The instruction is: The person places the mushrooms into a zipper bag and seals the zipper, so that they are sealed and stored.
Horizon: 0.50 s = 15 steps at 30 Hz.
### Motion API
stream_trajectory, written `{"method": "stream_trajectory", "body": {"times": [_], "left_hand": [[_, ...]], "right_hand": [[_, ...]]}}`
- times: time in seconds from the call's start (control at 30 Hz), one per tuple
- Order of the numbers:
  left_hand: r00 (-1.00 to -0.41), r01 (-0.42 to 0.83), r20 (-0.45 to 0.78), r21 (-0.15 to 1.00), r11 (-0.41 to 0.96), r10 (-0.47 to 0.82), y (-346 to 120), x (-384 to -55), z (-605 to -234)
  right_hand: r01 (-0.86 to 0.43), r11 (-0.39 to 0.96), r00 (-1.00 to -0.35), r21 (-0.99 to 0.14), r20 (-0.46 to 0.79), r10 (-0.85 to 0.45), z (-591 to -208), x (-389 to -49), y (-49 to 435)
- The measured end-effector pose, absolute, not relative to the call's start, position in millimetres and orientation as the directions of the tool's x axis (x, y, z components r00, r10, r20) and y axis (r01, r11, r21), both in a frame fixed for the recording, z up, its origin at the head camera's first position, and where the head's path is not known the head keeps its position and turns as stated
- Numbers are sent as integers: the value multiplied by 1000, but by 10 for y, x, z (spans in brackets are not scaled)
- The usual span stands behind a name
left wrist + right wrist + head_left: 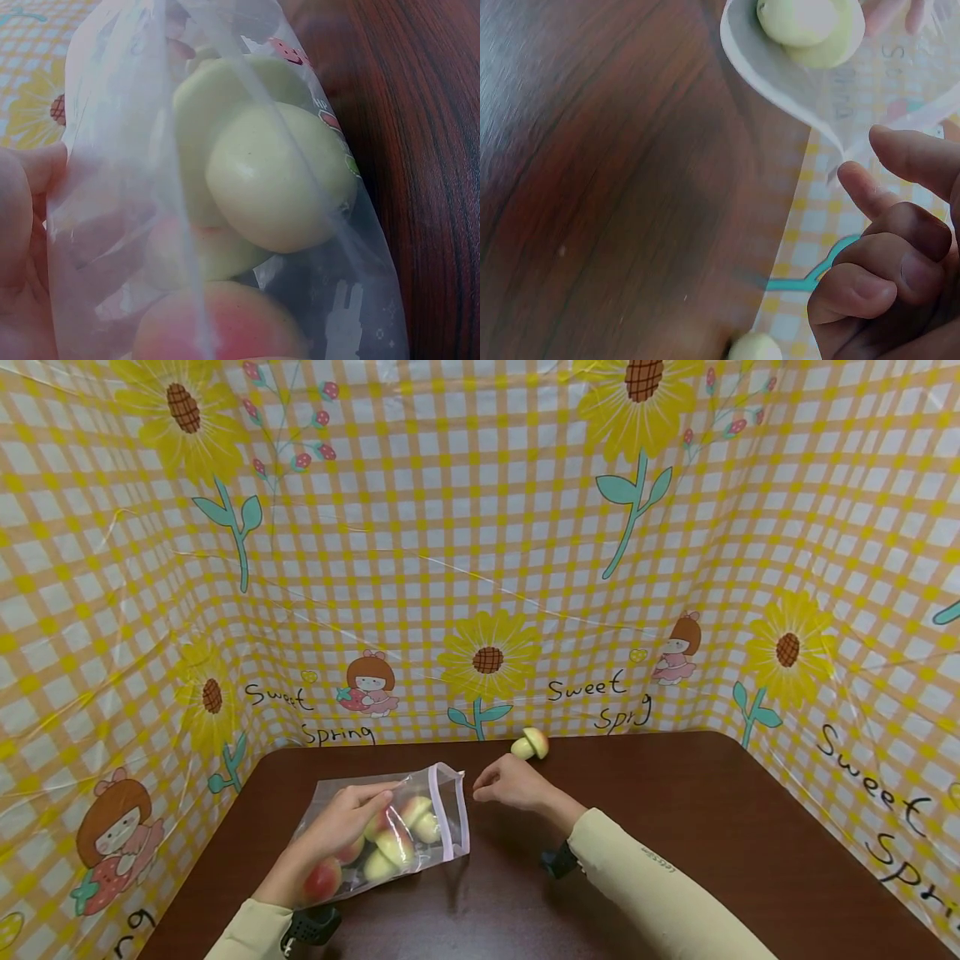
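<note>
A clear zip-lock bag [352,860] with a pale pink zip strip is held up in my left hand [348,814], its mouth facing right. Inside it are several mushroom-shaped pieces [393,843] with red-and-yellow caps and pale stems. The left wrist view shows the rounded pieces [281,176] through the film, with the left hand [26,247] gripping the bag's side. My right hand [513,782] is just right of the bag's mouth, holding nothing. In the right wrist view its thumb and index finger are apart near the bag mouth's corner [844,154]; the other fingers curl inward.
One more mushroom-shaped piece [530,743] lies at the back edge of the dark wooden table [675,827], behind the right hand. A checked cloth [420,593] with printed sunflowers walls in the table at the back and both sides.
</note>
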State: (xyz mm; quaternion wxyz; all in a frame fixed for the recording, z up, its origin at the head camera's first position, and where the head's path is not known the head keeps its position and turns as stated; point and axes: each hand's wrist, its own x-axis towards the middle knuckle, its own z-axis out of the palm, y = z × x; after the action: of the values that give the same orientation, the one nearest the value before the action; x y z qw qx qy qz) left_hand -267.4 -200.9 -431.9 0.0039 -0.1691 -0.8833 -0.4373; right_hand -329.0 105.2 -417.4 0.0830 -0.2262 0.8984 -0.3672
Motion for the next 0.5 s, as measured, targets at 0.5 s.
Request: {"method": "stream_trajectory", "body": {"times": [0.5], "left_hand": [[-935,320,158,762,563,317,-2004,-2688,-4327]], "right_hand": [[-304,712,-918,-634,-6,-397,-4153,-3408,1267]]}}
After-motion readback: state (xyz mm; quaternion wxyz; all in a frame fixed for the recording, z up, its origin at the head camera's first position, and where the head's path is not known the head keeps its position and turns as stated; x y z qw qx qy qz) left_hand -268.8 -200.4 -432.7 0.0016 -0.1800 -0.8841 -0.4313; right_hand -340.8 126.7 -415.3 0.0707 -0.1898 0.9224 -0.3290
